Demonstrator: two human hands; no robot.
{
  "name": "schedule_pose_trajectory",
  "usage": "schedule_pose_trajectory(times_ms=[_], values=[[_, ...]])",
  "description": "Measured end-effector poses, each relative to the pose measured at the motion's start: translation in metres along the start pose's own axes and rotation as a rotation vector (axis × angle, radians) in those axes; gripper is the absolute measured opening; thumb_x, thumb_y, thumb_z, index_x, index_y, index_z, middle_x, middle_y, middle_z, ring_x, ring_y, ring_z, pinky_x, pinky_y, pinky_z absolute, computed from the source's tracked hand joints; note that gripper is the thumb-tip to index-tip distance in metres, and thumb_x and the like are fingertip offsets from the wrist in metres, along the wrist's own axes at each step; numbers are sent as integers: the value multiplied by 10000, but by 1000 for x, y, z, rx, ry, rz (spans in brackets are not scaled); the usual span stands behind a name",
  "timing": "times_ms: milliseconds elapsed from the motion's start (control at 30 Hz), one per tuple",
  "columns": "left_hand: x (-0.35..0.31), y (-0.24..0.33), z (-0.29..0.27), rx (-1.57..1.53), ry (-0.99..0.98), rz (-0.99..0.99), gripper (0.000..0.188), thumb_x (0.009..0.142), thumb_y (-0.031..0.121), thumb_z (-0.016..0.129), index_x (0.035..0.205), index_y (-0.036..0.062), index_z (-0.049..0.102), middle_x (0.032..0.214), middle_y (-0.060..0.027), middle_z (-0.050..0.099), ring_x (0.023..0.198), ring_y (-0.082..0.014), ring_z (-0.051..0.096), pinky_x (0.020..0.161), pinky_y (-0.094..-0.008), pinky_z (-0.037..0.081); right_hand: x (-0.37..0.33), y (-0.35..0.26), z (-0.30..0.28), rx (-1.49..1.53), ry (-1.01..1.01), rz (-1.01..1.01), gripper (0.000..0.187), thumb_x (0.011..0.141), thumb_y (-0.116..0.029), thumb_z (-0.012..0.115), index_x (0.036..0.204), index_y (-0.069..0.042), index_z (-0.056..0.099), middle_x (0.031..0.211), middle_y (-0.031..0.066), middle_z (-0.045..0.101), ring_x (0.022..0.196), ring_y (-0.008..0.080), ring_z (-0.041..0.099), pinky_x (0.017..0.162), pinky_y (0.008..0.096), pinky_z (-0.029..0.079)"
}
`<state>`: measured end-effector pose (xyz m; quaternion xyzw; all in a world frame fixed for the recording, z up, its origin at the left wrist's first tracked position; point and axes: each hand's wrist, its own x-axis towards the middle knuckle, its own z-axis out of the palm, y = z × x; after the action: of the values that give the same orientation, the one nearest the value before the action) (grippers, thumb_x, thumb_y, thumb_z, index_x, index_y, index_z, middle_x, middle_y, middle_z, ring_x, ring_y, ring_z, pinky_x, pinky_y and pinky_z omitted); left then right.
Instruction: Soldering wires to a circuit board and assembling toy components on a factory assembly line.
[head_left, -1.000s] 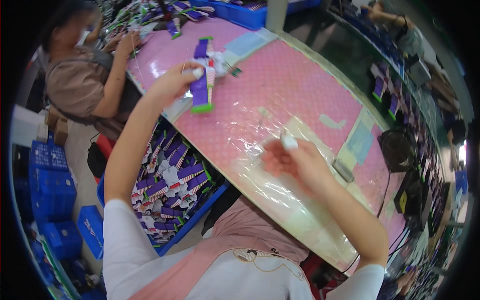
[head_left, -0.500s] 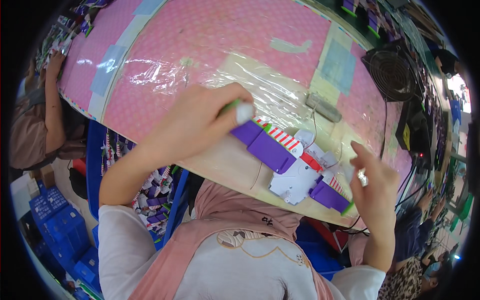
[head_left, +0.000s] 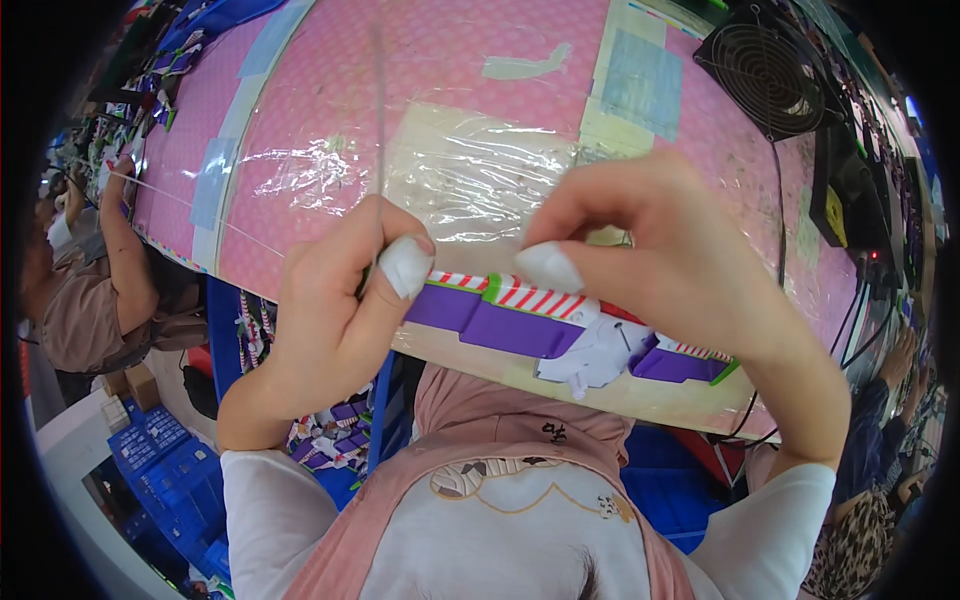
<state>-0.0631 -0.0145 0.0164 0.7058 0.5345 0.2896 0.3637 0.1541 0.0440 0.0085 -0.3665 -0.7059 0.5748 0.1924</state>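
A toy wing piece has two purple wings (head_left: pixel 520 325) with red-and-white striped, green-trimmed edges, joined to a white plastic body (head_left: pixel 600 355). It lies along the near table edge. My left hand (head_left: pixel 335 305) is closed on the longer wing's left end, its thumb wrapped in white tape. A thin, blurred grey strand (head_left: pixel 379 110) rises from beside that hand; its kind is unclear. Over the striped edge and body hovers my right hand (head_left: pixel 670 250), thumb and fingertips drawn together, the thumb taped too. What it pinches, if anything, is hidden.
Clear film covers the pink table (head_left: pixel 330 90). A black fan (head_left: pixel 765 70) stands at the far right, with cables beside it. A blue bin of similar toy parts (head_left: pixel 335 440) sits below the table at left. Another person's arm (head_left: pixel 118 240) is at the left.
My right hand has moved left from beyond the short wing to above the striped edge. The toy has turned more level and shifted left. The grey strand has come into view.
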Motion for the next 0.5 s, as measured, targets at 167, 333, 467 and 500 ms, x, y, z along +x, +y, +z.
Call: schedule_pose_trajectory(times_ms=[167, 333, 467, 500], values=[[30, -2, -6, 378, -141, 30, 120, 825, 115, 527, 800, -1, 543, 694, -96, 529, 616, -191, 519, 574, -282, 391, -42, 24, 15, -165, 404, -389, 141, 680, 31, 619, 820, 22, 611, 783, 111, 612, 688, 229, 581, 630, 287, 460], [81, -9, 63, 376, -305, 426, 158, 701, 157, 607, 732, 3, 598, 678, -132, 572, 620, -284, 556, 601, -384, 424, -56, 42, 51, -355, 502, -594, 254, 558, 78, 597, 803, 10, 612, 744, 114, 582, 646, 245, 545, 578, 307, 448], [85, -4, 73, 155, -336, 257, 150, 701, 121, 611, 782, -4, 602, 660, -69, 572, 545, -175, 527, 528, -302, 410, -61, 35, 54, -17, 651, -284, 186, 695, 70, 588, 877, 34, 587, 794, 94, 601, 724, 182, 573, 643, 264, 459], [82, 7, 62, 56, -358, 131, 148, 710, 103, 610, 813, -2, 609, 662, -48, 574, 540, -137, 514, 513, -276, 401, -60, 28, 53, 194, 742, -102, 165, 737, 53, 584, 901, 38, 579, 809, 84, 606, 749, 156, 576, 654, 251, 460]])
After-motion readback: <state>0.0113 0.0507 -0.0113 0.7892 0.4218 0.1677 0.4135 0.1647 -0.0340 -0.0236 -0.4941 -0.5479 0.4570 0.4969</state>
